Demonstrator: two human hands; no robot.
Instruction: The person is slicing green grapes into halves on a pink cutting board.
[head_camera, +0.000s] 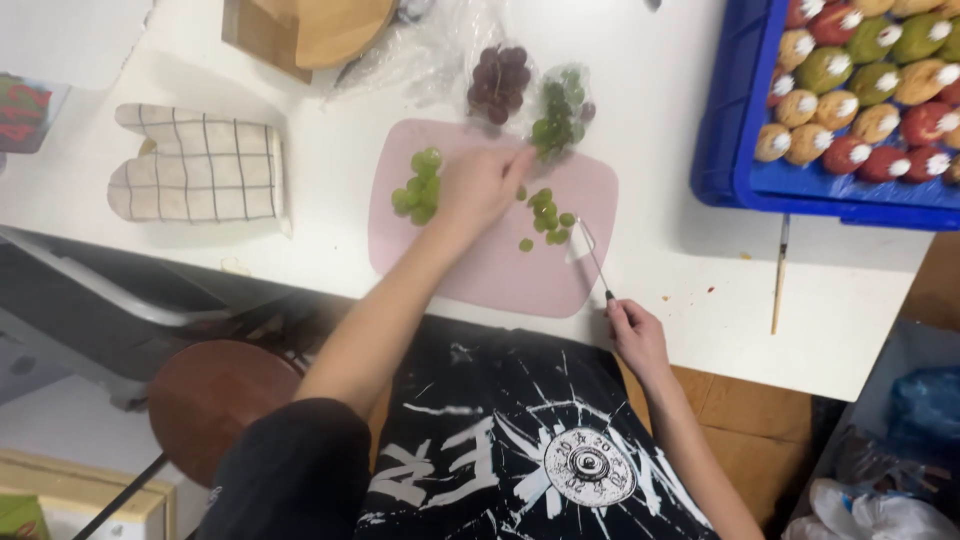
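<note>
A pink cutting board (500, 270) lies on the white table in front of me. My left hand (482, 185) reaches over the board, its fingers closed near a bag of green grapes (558, 115) at the board's far edge. A cluster of green grapes (418, 188) sits left of that hand, and cut green grape pieces (548, 215) lie to its right. My right hand (632, 335) grips the handle of a thin knife (592, 255) whose blade rests on the board beside the cut pieces. A bag of dark purple grapes (499, 82) lies beyond the board.
A checked oven mitt (200, 165) lies left on the table. A blue crate (740, 150) of round red, green and tan items fills the upper right. A wooden stick (778, 275) lies near the table's right edge. A wooden board (310, 30) sits at the back, a brown stool (210, 395) below left.
</note>
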